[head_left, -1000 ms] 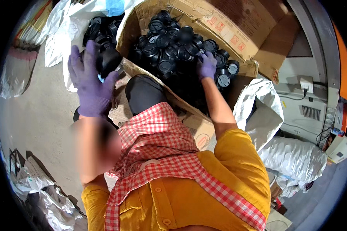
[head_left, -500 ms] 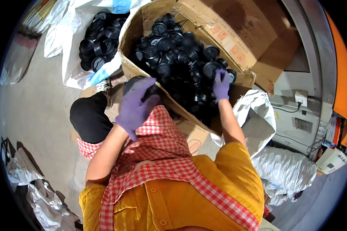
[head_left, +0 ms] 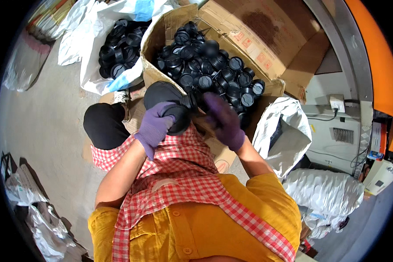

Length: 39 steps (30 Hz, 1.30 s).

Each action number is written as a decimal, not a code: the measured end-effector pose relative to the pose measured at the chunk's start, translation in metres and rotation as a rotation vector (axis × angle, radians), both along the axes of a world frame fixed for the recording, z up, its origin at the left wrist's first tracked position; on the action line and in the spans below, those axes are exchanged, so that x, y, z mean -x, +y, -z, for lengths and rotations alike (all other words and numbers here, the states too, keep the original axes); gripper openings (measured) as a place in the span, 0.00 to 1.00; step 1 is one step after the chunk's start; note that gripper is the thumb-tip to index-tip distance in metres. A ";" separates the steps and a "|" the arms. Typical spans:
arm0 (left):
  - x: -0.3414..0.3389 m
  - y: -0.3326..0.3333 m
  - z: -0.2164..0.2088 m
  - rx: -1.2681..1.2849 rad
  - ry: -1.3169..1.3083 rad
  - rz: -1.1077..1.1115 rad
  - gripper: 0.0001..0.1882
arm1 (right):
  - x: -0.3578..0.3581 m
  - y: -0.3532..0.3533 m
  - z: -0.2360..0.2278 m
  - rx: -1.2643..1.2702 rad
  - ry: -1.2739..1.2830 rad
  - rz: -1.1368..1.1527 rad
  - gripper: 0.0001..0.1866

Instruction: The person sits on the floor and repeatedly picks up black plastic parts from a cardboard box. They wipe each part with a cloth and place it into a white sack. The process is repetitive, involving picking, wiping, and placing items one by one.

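"How was the grip?"

"The left hand [head_left: 155, 126] gripped a black lid [head_left: 179, 120] above the apron [head_left: 183, 192]; the right hand [head_left: 225, 122] blurred by the box [head_left: 270, 89], its hold impossible to tell."

"What might have gone wrong?"

"A loose grip could have dropped the lid to the floor [head_left: 52, 126]; a hasty right hand could have knocked it."

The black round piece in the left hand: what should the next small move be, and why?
Perhaps bring the right hand a little closer to steady the black round piece. The left hand appears to grip it from one side only, and the right hand is close by on the other side, though too blurred to tell whether it holds anything.
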<state>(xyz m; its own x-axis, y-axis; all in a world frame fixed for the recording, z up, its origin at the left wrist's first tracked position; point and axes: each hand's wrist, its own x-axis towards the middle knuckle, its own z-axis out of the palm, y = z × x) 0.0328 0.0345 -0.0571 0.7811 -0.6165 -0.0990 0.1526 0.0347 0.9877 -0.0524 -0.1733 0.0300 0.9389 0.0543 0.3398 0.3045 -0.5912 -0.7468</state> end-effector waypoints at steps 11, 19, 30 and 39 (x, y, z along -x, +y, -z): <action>0.024 0.029 -0.061 0.260 0.827 0.100 0.22 | 0.015 0.026 -0.004 -0.521 0.481 -0.105 0.30; 0.019 0.031 -0.079 0.068 0.730 0.212 0.18 | 0.001 0.021 -0.037 0.361 0.057 -0.327 0.13; 0.016 0.056 -0.098 -0.318 -0.691 0.409 0.17 | 0.002 0.028 -0.005 0.010 0.883 -0.641 0.14; -0.018 0.097 -0.140 -0.073 -0.999 0.414 0.12 | -0.008 -0.024 -0.013 -0.665 1.787 -0.809 0.13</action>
<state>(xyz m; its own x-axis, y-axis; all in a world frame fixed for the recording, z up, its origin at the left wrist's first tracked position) 0.0510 0.1319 0.0828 0.2614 -0.8694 0.4193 -0.7358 0.1017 0.6695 -0.0447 -0.1972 0.0432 0.0172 0.8140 -0.5807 -0.8432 -0.3003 -0.4459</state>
